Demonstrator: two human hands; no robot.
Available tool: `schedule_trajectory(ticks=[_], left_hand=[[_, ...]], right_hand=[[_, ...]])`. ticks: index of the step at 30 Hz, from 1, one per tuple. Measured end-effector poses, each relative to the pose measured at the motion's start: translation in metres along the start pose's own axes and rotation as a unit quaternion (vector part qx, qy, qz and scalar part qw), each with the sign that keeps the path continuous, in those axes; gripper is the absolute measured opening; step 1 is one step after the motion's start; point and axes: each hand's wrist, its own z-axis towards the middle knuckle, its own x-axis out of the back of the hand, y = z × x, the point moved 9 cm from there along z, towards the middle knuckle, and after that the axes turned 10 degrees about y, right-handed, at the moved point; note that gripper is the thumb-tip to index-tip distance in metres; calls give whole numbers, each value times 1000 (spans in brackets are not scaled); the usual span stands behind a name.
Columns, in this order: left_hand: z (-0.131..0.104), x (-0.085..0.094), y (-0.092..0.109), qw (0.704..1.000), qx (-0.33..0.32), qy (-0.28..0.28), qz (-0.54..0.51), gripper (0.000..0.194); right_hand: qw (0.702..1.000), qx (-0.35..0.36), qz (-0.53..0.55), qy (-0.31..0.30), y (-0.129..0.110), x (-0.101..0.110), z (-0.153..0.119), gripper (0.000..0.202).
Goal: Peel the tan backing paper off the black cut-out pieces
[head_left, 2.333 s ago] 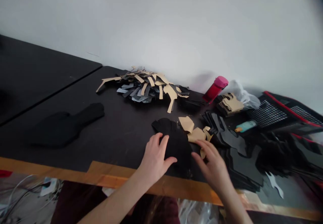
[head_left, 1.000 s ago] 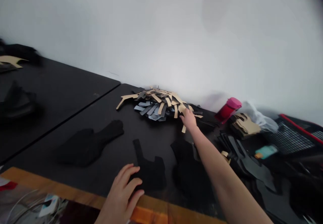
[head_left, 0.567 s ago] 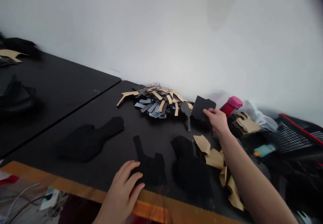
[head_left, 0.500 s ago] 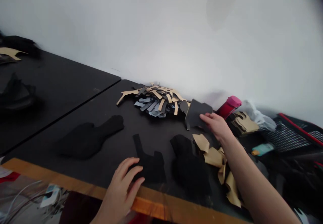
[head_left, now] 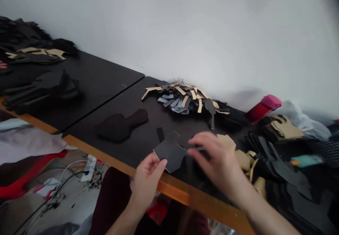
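Note:
My left hand [head_left: 149, 173] pinches a dark grey cut sheet piece [head_left: 171, 152] with a pale edge between thumb and fingers, near the table's front edge. Under that piece, the strip of another black cut piece [head_left: 160, 135] sticks out on the table. Right of the held piece hovers my right hand [head_left: 215, 153], blurred, thumb and forefinger apart. Behind its fingers a black piece is mostly hidden. Crumpled tan paper scraps [head_left: 242, 159] lie beside the right wrist. A black fabric-like piece [head_left: 119, 127] lies flat to the left.
A heap of tan and grey cut pieces [head_left: 182, 95] rests near the wall. At right are a pink-capped bottle [head_left: 265, 107], stacked tan pieces [head_left: 287, 127], a plastic bag [head_left: 309, 122], a teal tube [head_left: 308, 160] and black stacks [head_left: 286, 171]. Another person's fingers [head_left: 3, 65] show far left.
My right hand has brought the grey piece from near the bottle to the front, and my left hand now grips it. The view has shifted, showing more of the left side.

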Motion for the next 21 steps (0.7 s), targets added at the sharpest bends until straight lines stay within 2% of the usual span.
schedule_trajectory(ticks=[2,4,7,10,16,21], left_hand=[[-2,0,2,999,-6,-6,-43,26],[-3,-2,4,997,-17,-8,-74,24],[-3,-3,2,996,-14,-13,-92,19],[-2,-3,1,997,-23,-26,-75,16],[-1,-5,4,997,-49,-42,-30,22],[-10,1,-11,994,-75,-82,22,23]], right_hand=[[998,18,60,-25,-19,-22,-19,14],[996,9,88,6,-25,-37,-36,15],[994,-18,84,68,-22,-50,-52,17],[993,-27,75,91,-20,-52,-56,19],[984,-66,120,114,-17,-44,-61,20],[986,-79,110,101,-17,-40,-74,22]])
